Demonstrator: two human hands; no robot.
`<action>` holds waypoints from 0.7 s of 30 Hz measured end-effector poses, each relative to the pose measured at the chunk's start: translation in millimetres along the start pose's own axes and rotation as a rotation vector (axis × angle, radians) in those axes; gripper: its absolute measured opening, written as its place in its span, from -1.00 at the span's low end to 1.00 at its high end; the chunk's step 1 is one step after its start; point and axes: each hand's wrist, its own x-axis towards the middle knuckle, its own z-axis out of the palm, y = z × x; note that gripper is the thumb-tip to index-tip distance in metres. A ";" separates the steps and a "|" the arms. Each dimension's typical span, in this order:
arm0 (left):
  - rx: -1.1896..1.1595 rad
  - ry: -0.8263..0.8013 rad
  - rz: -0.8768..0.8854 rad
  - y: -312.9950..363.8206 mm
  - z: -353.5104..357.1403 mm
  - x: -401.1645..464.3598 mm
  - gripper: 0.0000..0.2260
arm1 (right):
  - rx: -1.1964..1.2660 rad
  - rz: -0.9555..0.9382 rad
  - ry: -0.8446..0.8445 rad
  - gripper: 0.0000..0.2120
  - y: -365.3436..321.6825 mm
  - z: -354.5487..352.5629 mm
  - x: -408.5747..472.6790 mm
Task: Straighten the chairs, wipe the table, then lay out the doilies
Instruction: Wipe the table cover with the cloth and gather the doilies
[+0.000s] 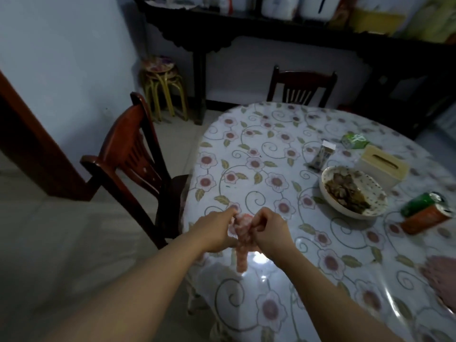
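Both bare forearms reach in from the bottom edge. Left hand [217, 233] and right hand [267, 233] are curled closed, both pinching a bunched pink cloth [243, 239]. It looks soft and nubbly; a twisted tail hangs down between the wrists over the near table edge. Whether it's a rag or a doily, can't tell.

Round table [271, 149] has a glossy clear plastic cover over a floral cloth, pink flowers with swirl vines, with glare just below the hands. At the right edge lies a pinkish knitted piece [441, 275], partly cut off.

Mid-table right: a green-orange can [425, 212] on its side, a shallow round dotted bowl [352, 191] holding dark food scraps, a pale rectangular tissue box [381, 166], a small dark packet [322, 156], a green carton [354, 140].

Left of the table, a reddish lacquered wooden chair [133, 154] with a curved slatted back stands angled. A second dark chair [302, 87] sits at the far side. Stacked round stools [162, 87] with yellowish legs stand by the wall under a dark carved sideboard [296, 28].
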 end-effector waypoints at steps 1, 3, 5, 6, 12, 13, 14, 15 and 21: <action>-0.017 0.005 0.011 -0.3 -2.5 5.0 -0.47 | 0.027 0.015 0.013 -0.81 -2.9 1.9 0.4; -0.027 0.031 0.027 -1.7 -6.8 18.5 -0.66 | 0.057 0.026 0.033 -0.78 -3.8 4.4 5.6; -0.037 0.050 0.052 1.2 -10.4 29.4 -0.86 | 0.058 0.033 0.058 -0.80 -1.4 4.0 12.6; -0.050 0.063 0.067 2.8 -12.4 37.7 -0.93 | 0.054 0.040 0.090 -0.82 2.0 3.2 19.7; -0.277 0.077 0.044 17.9 -12.4 107.1 -0.74 | 0.204 0.139 0.094 -0.86 34.1 0.9 76.9; -0.318 0.048 0.048 20.2 -11.2 120.5 -0.74 | 0.190 0.139 0.107 -0.88 42.0 0.4 88.5; -0.346 0.017 0.056 21.0 -10.0 132.8 -0.72 | 0.169 0.142 0.142 -0.92 48.8 -1.1 99.8; -0.360 -0.016 0.059 21.1 -8.9 144.8 -0.71 | 0.151 0.154 0.190 -0.91 56.1 -3.8 111.5; -0.004 0.039 -0.071 -13.4 -6.3 206.5 -0.68 | 0.225 0.232 0.341 -0.90 88.8 -27.1 183.1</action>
